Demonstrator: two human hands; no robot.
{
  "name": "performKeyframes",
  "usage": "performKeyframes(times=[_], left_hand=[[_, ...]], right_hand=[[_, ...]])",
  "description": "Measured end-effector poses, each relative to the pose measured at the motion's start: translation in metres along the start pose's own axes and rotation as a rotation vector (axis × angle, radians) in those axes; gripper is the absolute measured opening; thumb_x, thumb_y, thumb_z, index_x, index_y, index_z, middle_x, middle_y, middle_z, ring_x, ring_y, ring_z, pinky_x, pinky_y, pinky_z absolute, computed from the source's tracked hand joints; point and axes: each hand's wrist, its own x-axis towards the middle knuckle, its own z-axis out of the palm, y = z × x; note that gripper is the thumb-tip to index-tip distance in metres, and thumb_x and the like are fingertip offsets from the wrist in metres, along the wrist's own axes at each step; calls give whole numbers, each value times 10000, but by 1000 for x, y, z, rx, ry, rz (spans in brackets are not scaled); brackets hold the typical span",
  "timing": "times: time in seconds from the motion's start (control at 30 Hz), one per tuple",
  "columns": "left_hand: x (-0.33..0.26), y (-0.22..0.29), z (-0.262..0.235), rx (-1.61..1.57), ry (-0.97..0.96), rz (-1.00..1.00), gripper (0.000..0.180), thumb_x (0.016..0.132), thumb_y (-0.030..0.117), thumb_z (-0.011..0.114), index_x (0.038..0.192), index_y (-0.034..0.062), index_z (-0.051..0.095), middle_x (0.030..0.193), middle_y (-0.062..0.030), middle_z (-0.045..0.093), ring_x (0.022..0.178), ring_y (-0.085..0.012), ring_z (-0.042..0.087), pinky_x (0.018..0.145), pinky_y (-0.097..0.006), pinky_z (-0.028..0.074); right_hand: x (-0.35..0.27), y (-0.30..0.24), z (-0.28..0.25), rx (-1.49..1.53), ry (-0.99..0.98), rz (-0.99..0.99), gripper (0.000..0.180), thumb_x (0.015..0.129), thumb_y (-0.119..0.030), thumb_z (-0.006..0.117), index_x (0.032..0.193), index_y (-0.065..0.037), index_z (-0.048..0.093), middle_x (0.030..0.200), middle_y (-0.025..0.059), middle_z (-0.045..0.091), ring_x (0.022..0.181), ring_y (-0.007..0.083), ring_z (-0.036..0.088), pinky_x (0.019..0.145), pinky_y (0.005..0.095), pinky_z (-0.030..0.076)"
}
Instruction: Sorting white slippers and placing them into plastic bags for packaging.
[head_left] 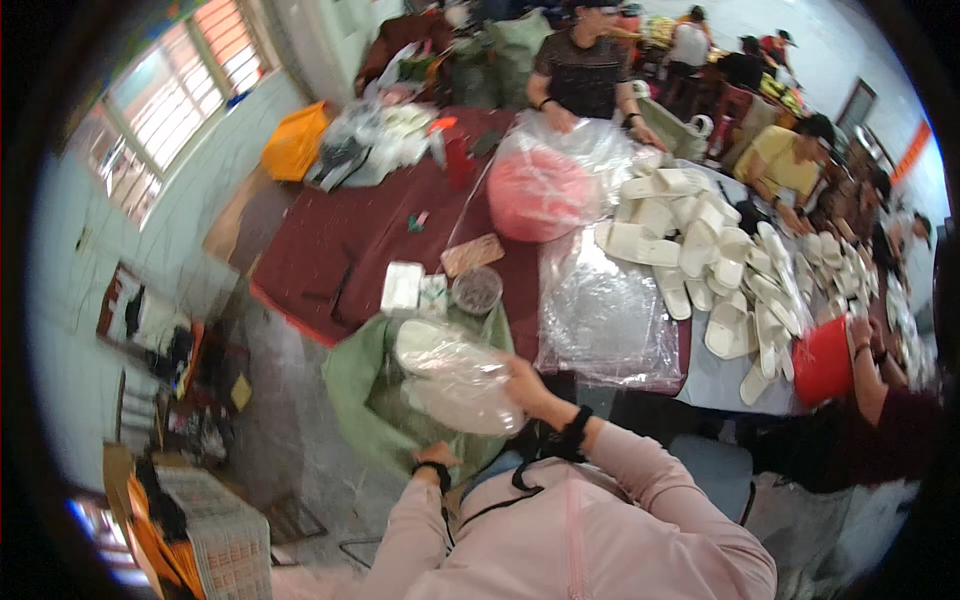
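My right hand (532,390) is closed on a clear plastic bag with a pair of white slippers (450,378) inside. That bag is over the mouth of a large green woven sack (352,385), which stands against the near edge of the table. At the sack's near rim is my left hand (438,457), closed on the fabric. The sack's inside is mostly hidden beneath the bagged slippers.
The maroon-covered table (330,230) bears small white boxes (403,288), a round clear tub (478,290), a stack of flat plastic bags (605,320) and a pink bundle (540,195). Loose white slippers (700,230) pile up on the right, near a red bucket (822,362). Co-workers sit around.
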Motion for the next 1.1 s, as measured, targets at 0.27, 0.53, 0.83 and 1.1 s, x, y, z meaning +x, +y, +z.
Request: performKeyframes(times=[0.27, 0.53, 0.83, 1.1], left_hand=[[18, 2, 30, 316, 375, 507, 348, 768, 287, 517, 985, 17, 560, 954, -216, 569, 879, -358, 552, 740, -450, 425], [1, 46, -11, -143, 244, 584, 435, 773, 177, 467, 1186, 44, 440, 1058, -220, 542, 969, -383, 505, 811, -429, 405], [-39, 86, -67, 123, -258, 572, 394, 747, 129, 517, 1130, 41, 509, 1027, -143, 581, 922, -233, 545, 791, -324, 410], [-108, 142, -72, 81, 33, 570, 284, 777, 231, 580, 913, -18, 556, 842, -100, 569, 700, -213, 512, 597, -370, 428]], right_hand=[[-5, 16, 9, -639, -53, 379, 605, 751, -268, 614, 1235, -20, 351, 1214, 204, 438, 1069, 317, 470, 873, 349, 387], [-53, 57, -80, -702, -53, 341, 426, 757, -299, 555, 1056, 3, 533, 1018, 190, 567, 937, 327, 539, 798, 380, 418], [-113, 67, -169, -696, 132, 345, 329, 772, -295, 551, 957, -24, 576, 880, 148, 607, 837, 298, 568, 718, 375, 433], [-154, 72, -232, -725, 137, 343, 334, 763, -274, 552, 953, -1, 585, 896, 171, 610, 843, 316, 569, 720, 385, 430]])
